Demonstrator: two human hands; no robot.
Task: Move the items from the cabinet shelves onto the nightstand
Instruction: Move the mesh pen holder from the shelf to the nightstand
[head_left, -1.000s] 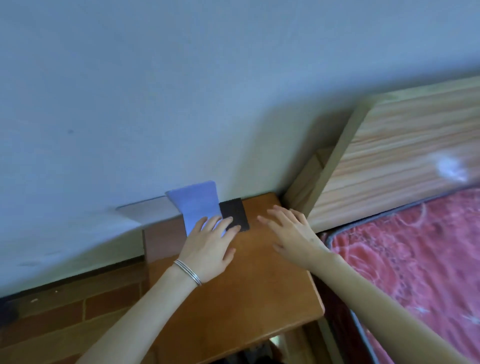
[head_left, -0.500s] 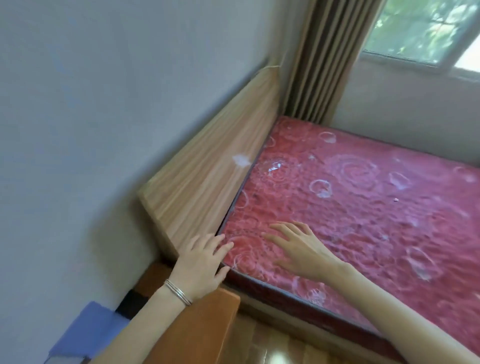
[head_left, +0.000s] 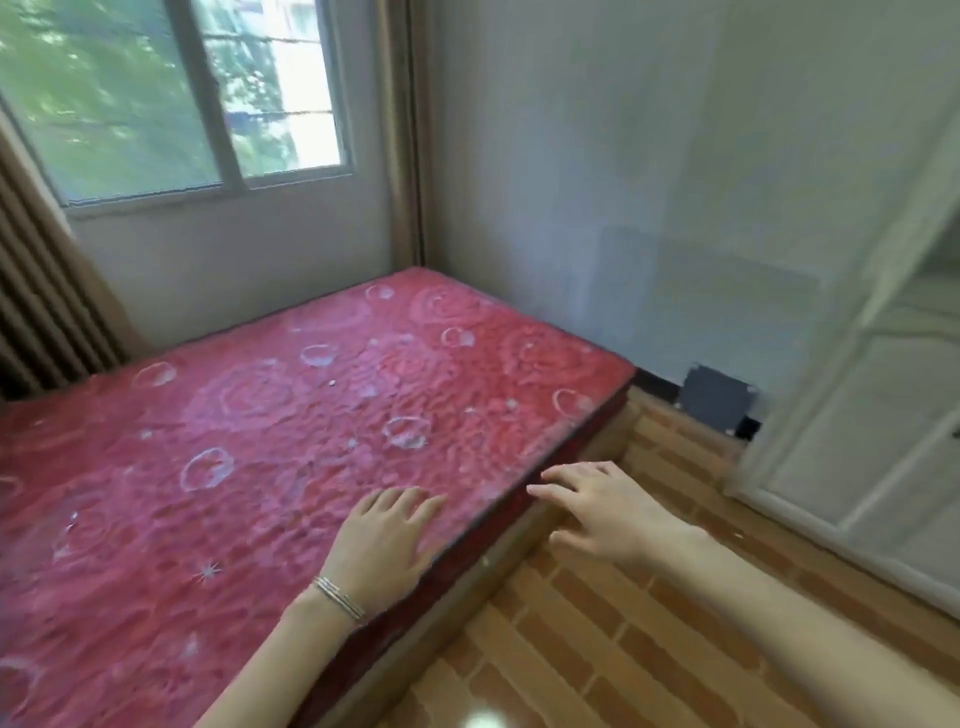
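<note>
Item 1. View. A second ago it took in the nightstand with a blue folded item and a black one against the wall; half a second ago, the headboard and the near end of the bed. Now the nightstand and both items are out of view, replaced by the far end of the room.

Item 2. Left hand. Empty, fingers spread and loosely extended, palm down, over the near right edge of the red mattress. Whether it touches the fabric cannot be told. Thin silver bangles on the wrist.

Item 3. Right hand. Empty, fingers spread, hanging over the brick-pattern floor just right of the mattress edge. Holds nothing.

Item 4. Pale cabinet. Far right, panelled door or frame in sight, heavily blurred. A shelf appears to show in the upper part; no items on it can be made out.

Item 5. Surroundings. Window far left, brown curtain beside it, plain wall on the right with a dark grey patch low down by the floor.

Item 6. Reading for the task. Both hands left the nightstand empty and the view has swung right toward the cabinet, which suggests one delivery is complete and a return trip for the next shelf item is under way. How many items remain cannot be judged from here.
</note>
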